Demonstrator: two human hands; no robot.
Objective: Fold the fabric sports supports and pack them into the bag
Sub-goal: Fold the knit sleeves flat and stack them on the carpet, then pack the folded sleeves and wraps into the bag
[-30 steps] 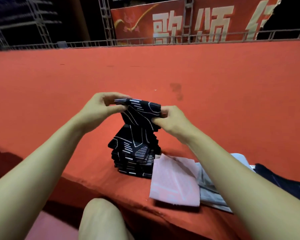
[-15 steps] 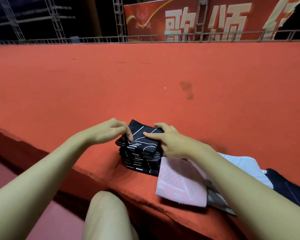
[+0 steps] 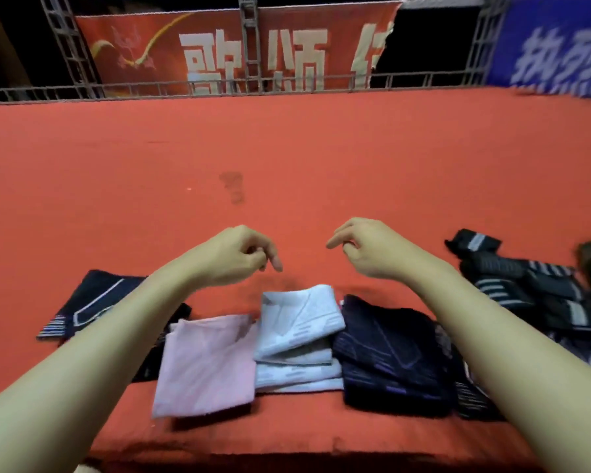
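Both my hands hover empty above the red carpeted platform (image 3: pixel 287 148). My left hand (image 3: pixel 234 256) and my right hand (image 3: pixel 365 245) have loosely curled fingers and hold nothing. Below them lie folded fabric supports in a row: a black stack with white lines (image 3: pixel 93 303) at the left, partly hidden by my left forearm, a pink one (image 3: pixel 207 363), a white stack (image 3: pixel 299 336), and a dark stack with purple lines (image 3: pixel 389 349). Several unfolded black supports with grey stripes (image 3: pixel 526 288) lie at the right. No bag is in view.
The platform's front edge (image 3: pixel 287 452) runs just below the folded stacks. Behind the platform a metal railing (image 3: pixel 287 85) runs in front of a red banner (image 3: pixel 239 46) and a blue banner (image 3: pixel 553 46).
My hands have let go of the black patterned support, now on the left stack, and lifted up. The view has swung right, showing more stacks and the unfolded pile.
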